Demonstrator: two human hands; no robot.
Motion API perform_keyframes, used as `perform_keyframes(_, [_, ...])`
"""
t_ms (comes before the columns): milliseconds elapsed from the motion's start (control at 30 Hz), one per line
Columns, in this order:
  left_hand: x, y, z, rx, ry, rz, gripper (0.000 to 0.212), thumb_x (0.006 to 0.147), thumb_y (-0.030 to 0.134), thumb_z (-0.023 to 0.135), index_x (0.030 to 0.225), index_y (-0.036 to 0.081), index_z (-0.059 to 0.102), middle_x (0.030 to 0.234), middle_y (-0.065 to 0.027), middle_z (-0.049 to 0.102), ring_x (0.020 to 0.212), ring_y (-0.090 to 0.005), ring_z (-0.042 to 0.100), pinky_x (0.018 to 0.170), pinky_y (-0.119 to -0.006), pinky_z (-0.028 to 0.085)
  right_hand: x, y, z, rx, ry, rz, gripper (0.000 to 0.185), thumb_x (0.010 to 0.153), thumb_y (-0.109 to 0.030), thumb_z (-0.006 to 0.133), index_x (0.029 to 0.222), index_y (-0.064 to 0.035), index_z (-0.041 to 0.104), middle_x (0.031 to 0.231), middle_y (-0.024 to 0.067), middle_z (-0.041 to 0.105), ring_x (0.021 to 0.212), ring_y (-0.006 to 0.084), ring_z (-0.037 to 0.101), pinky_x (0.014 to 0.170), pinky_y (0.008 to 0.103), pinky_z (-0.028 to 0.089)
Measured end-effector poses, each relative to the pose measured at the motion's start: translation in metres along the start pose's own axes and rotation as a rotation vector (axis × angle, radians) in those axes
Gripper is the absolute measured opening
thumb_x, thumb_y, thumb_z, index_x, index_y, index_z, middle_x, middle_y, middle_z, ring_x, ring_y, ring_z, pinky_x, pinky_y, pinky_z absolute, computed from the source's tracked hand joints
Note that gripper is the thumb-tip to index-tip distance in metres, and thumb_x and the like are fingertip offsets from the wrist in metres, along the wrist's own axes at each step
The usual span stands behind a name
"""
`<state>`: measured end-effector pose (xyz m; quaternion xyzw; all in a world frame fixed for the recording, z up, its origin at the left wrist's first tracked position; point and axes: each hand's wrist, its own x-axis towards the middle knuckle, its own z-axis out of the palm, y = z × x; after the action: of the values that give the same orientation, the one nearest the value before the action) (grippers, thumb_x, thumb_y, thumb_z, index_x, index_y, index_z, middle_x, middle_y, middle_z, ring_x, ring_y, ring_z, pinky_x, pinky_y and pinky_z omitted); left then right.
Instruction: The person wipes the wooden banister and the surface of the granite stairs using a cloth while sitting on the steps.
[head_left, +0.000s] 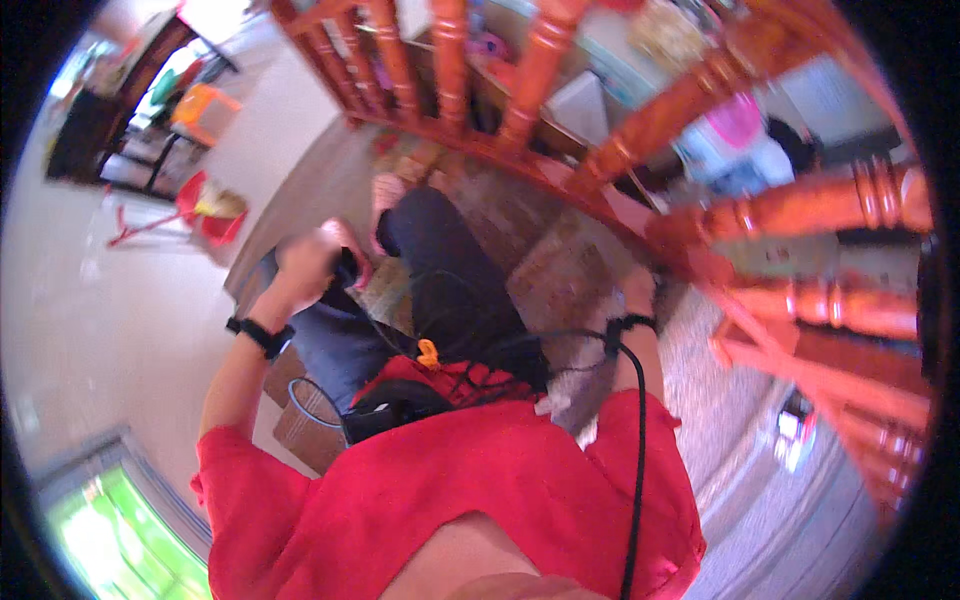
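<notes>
My left hand (306, 262) is raised over my left leg, blurred, with a dark patch beside its fingers. Whether it holds anything cannot be made out. A black wristband (259, 336) circles that wrist. Low beside the reddish-brown wooden balustrade (697, 255) is my right hand (637, 289). Its fingers are blurred, and I cannot tell whether they touch the wood. Another black band (630, 324) is on the right wrist, and a black cable (639, 465) runs down along that arm. My legs in dark trousers (457, 262) are bent over brown stair treads (559, 259).
Pink footwear (387, 196) shows on my feet. Household items lie behind the balusters, including a pink round object (735, 120). At left, a red chair (217, 214) stands on the pale floor (112, 300), near a dark shelf (82, 139). A bright green doorway (120, 532) is at lower left.
</notes>
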<state>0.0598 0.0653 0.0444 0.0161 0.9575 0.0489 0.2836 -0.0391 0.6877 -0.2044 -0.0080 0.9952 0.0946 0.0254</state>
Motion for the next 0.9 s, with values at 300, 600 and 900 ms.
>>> perform_keyframes(300, [0.000, -0.015, 0.009, -0.007, 0.350, 0.034, 0.076, 0.075, 0.004, 0.069, 0.143, 0.009, 0.036, 0.146, -0.0139, 0.034, 0.135, -0.0362, 0.034, 0.111, -0.046, 0.029, -0.031, -0.090, -0.090, 0.150, -0.233, 0.244, 0.025, 0.086, -0.011, 0.052, 0.101, -0.0026, 0.070, 0.099, 0.0242, 0.068, 0.101, 0.0378, 0.065, 0.088, 0.0447, 0.052])
perform_keyframes(600, [-0.025, -0.045, 0.027, -0.395, 0.782, 0.021, 0.064, 0.069, -0.020, 0.036, 0.126, 0.003, 0.053, 0.136, -0.0169, 0.046, 0.120, -0.0346, 0.052, 0.101, -0.040, 0.046, 0.050, -0.095, -0.081, 0.459, 0.409, 0.056, 0.035, 0.088, -0.010, 0.053, 0.121, -0.0001, 0.057, 0.117, 0.0235, 0.060, 0.117, 0.0418, 0.051, 0.103, 0.0481, 0.037])
perform_keyframes(900, [-0.035, -0.054, 0.060, -0.370, 0.980, -0.028, 0.032, 0.092, -0.009, 0.044, 0.119, 0.002, 0.054, 0.123, -0.0167, 0.054, 0.104, -0.0290, 0.060, 0.090, -0.035, 0.052, 0.086, -0.102, -0.065, 0.824, 0.316, -0.076, 0.035, 0.094, -0.030, 0.055, 0.122, -0.0093, 0.059, 0.120, 0.0174, 0.061, 0.117, 0.0368, 0.052, 0.099, 0.0474, 0.039])
